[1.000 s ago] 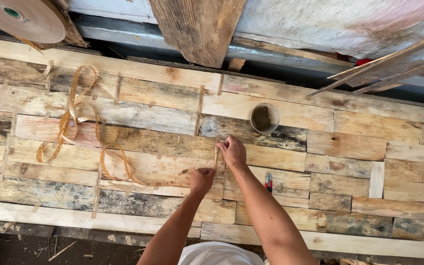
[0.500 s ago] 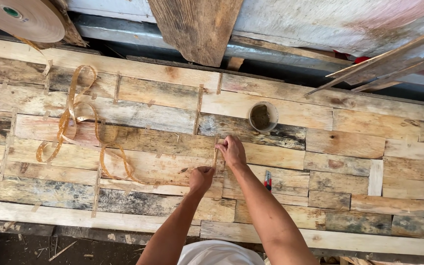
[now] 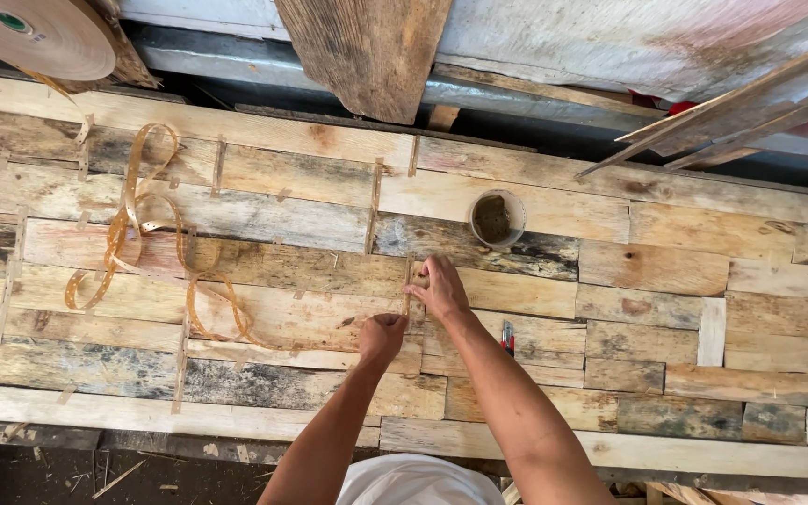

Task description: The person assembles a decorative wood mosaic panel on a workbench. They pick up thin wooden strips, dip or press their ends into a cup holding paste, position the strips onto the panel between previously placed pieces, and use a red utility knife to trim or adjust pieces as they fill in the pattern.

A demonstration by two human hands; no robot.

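Head view: barely anything has shifted; right hand (image 3: pixel 439 288) still presses a tape strip (image 3: pixel 409 285) onto the surface (image 3: pixel 666 271), left hand (image 3: pixel 382 335) fisted on its lower end.

You see the table (image 3: pixel 236 187) of pale, tan and grey-black patchwork planks; on it, amber-brown tape (image 3: pixel 133 220) and a red-handled tool (image 3: pixel 507 337).
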